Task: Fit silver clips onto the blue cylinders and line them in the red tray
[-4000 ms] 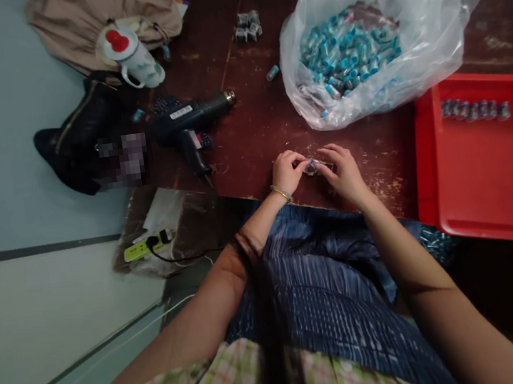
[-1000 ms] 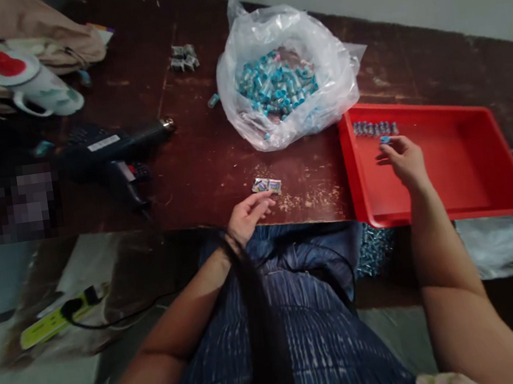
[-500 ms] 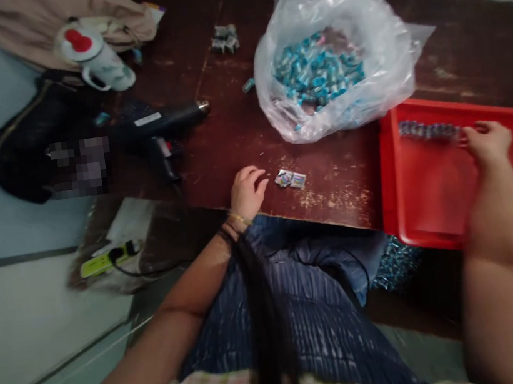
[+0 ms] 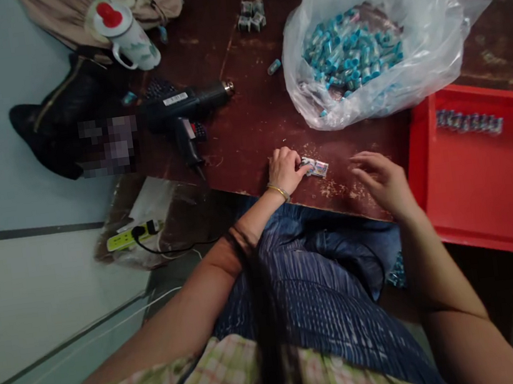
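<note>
Two small, flat, colourful printed pieces (image 4: 317,167) lie side by side near the front edge of the table; their exact kind is too small to make out. My left hand (image 4: 285,172) rests at their left end, its curled fingers and thumb closed on the nearer one. To their right, my right hand (image 4: 382,183) hovers over the table with fingers apart and nothing in it. Inside the red tray (image 4: 484,200), along its back wall, stands a row of small wrapped cylinders (image 4: 469,122).
A clear plastic bag (image 4: 429,37) of blue-ended tubes (image 4: 352,53) stands behind the hands. Leftward lie a black heat gun (image 4: 188,106), a lidded mug (image 4: 135,44), a black bag (image 4: 61,110) and a green power strip (image 4: 125,237). Several small grey pieces (image 4: 252,16) sit farther back.
My right hand has left the row of cylinders in the tray and moved left over the table. My left hand has reached the printed pieces. The camera view has shifted.
</note>
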Available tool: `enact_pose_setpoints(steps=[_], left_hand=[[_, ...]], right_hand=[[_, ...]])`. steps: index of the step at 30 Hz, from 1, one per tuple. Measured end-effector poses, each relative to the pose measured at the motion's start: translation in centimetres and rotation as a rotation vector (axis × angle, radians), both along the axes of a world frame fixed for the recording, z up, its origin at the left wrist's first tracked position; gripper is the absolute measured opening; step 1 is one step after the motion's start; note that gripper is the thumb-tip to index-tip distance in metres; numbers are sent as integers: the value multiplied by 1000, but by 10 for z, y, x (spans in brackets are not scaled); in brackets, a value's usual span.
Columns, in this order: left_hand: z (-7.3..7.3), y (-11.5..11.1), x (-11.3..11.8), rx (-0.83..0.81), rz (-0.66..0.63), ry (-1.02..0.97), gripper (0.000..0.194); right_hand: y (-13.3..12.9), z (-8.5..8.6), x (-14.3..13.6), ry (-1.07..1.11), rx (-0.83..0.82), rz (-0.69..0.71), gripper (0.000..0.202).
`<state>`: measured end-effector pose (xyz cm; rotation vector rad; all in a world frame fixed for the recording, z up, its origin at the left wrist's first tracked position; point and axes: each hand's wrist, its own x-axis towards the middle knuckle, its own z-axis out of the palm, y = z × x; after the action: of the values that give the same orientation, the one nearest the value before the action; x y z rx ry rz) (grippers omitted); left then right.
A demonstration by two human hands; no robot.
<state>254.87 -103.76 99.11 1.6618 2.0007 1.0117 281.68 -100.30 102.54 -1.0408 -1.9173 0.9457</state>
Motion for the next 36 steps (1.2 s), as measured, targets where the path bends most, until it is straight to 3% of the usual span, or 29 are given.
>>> enact_pose_setpoints(steps=[3, 9, 13, 16, 20, 23, 27, 30, 32, 36], left_hand=[[-2, 2, -1, -1, -1, 1, 35], [1, 3, -5, 106, 3, -135, 30], [3, 0, -4, 209, -34, -288, 21], [8, -1, -11, 191, -73, -361, 6], [15, -3, -27, 101, -155, -439, 16], [19, -7, -35, 92, -103, -553, 18], [23, -15, -37, 76, 7, -770, 19], [28, -22, -37, 34, 52, -912, 20], [32, -27, -38, 14, 75, -984, 18], [38, -35, -42, 7, 114, -1052, 15]], right_hand=[[1, -17, -39, 56, -49, 55, 21], [19, -27, -72, 72, 1, 6, 26], [26, -26, -94, 92, -44, 120, 23], [26, -21, -106, 65, -63, 182, 27], [35, -6, -110, -93, 39, 257, 25], [71, 9, -110, -118, 59, 224, 18], [159, 27, -116, -275, 186, -138, 22], [211, 25, -131, -408, 198, -190, 22], [225, 16, -144, -461, 185, -190, 20], [228, 2, -158, -481, 169, -259, 23]])
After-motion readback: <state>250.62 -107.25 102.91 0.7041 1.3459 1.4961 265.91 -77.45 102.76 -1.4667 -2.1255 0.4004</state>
